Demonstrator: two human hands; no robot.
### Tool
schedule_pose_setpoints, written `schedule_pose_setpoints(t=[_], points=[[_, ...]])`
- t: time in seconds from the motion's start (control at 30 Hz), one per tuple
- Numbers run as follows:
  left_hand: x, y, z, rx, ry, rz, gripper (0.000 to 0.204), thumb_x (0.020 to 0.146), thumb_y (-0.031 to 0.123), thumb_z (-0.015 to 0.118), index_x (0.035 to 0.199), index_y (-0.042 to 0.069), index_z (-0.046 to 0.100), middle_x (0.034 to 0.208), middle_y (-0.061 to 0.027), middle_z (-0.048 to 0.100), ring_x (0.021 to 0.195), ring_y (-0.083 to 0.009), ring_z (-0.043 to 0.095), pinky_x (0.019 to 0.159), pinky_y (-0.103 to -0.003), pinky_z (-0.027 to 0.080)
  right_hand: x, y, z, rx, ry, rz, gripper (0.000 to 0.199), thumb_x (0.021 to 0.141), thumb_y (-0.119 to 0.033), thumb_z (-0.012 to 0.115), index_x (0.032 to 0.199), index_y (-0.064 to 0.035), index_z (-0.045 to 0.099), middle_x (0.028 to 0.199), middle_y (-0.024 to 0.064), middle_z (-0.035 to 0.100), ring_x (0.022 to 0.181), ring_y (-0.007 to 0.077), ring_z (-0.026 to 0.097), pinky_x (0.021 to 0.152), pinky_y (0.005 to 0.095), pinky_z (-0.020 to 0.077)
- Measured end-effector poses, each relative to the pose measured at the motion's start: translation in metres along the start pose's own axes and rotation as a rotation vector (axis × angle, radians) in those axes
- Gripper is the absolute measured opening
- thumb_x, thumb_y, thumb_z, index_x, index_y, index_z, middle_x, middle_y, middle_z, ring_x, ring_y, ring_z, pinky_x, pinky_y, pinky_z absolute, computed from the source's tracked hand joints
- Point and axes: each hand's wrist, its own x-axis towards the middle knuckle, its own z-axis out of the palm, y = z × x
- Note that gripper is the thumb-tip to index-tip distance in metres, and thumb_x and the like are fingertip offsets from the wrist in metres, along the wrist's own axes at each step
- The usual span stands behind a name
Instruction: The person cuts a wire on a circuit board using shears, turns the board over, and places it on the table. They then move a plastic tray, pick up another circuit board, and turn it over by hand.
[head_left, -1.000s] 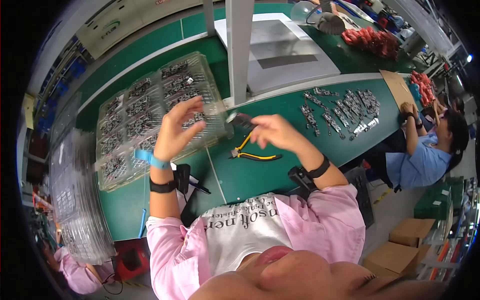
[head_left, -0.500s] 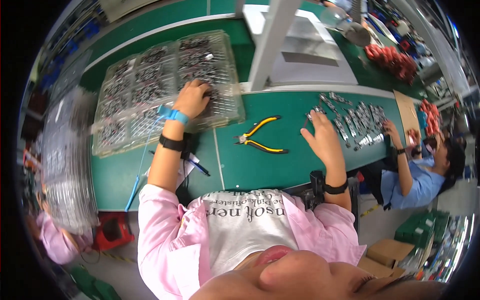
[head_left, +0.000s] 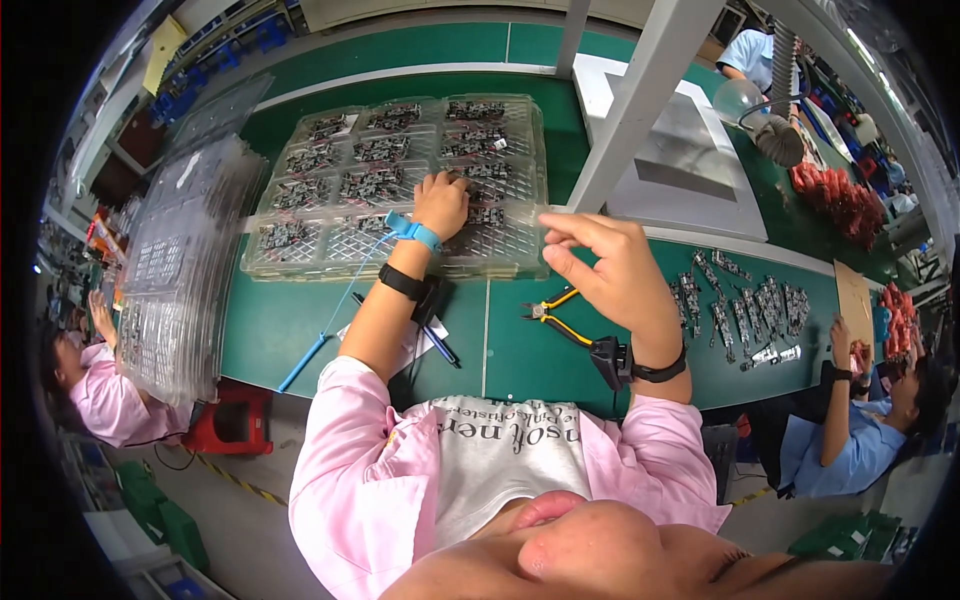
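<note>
Pick step: left hand (head_left: 441, 203) is being pressed, fingers curled, into the compartment tray (head_left: 300, 262); held part can't be told. Right hand (head_left: 610, 272) is being held raised, fingers loosely spread, empty. Next, probably, a clean lift-out is being called for.

Yellow-handled pliers (head_left: 556, 318) lie on the green surface (head_left: 280, 330); stacked clear trays (head_left: 180, 270) at nine o'clock, red parts (head_left: 840, 200) at two.

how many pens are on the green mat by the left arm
1 for sure: a blue pen lying beside the left hand's forearm, on white paper. The arm may hide more.
</note>
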Motion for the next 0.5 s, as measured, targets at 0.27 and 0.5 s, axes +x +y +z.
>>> schedule_pose_setpoints(t=[0.27, 0.5], points=[[0.002, 0.01, -0.027, 0.132, 0.079, 0.006, 0.016, 0.072, 0.009, 0.056, 0.087, 0.006, 0.059, 0.095, -0.0129, 0.054, 0.089, -0.0282, 0.049, 0.075, -0.041, 0.04, 0.01, 0.023, 0.003, 0.027, -0.017, 0.128, 0.03, 0.076, -0.013, 0.06, 0.102, 0.0006, 0.055, 0.087, 0.0132, 0.061, 0.075, 0.0162, 0.06, 0.064, 0.0264, 0.0465], [-0.015, 0.081, -0.126, -1.048, -0.176, -0.036, 0.018, 0.074, 0.001, 0.058, 0.091, -0.002, 0.058, 0.069, -0.0095, 0.059, 0.058, -0.0109, 0.054, 0.051, -0.021, 0.041, 0.02, 0.044, 0.02, 0.195, 0.414, 0.023, 0.032, 0.078, -0.016, 0.057, 0.106, -0.0014, 0.054, 0.096, 0.0132, 0.059, 0.082, 0.0183, 0.059, 0.07, 0.027, 0.0471]])
